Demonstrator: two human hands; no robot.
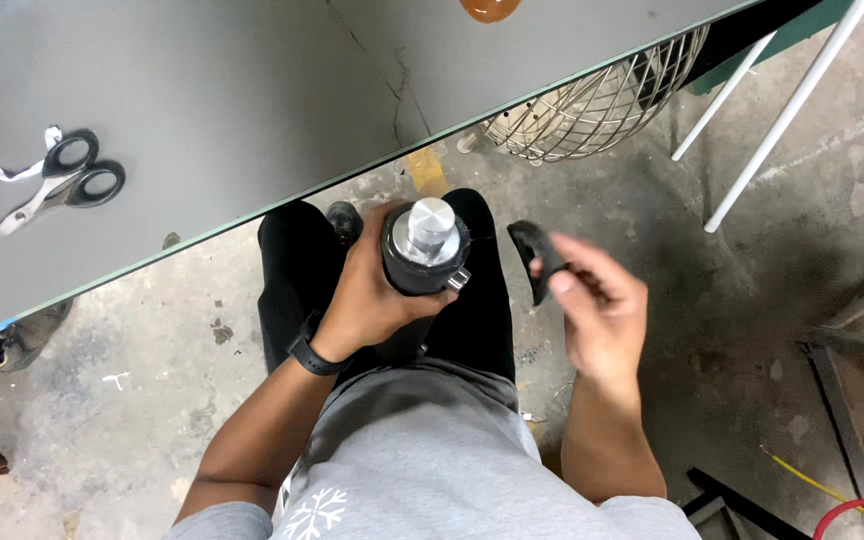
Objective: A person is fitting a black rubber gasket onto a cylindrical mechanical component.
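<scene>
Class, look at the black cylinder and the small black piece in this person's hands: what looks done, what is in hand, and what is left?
Done: the small black piece is off the black cylinder, whose silver knurled top stands bare. In hand: the left hand grips the cylinder upright over the lap; the right hand pinches the piece beside it, apart. Left: piece and cylinder are not joined; the scissors lie untouched on the grey table.

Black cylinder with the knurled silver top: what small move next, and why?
Probably bring the right hand with its small black curved piece across to the black cylinder with knurled silver top; the left hand grips it upright, and the two are still apart.
</scene>
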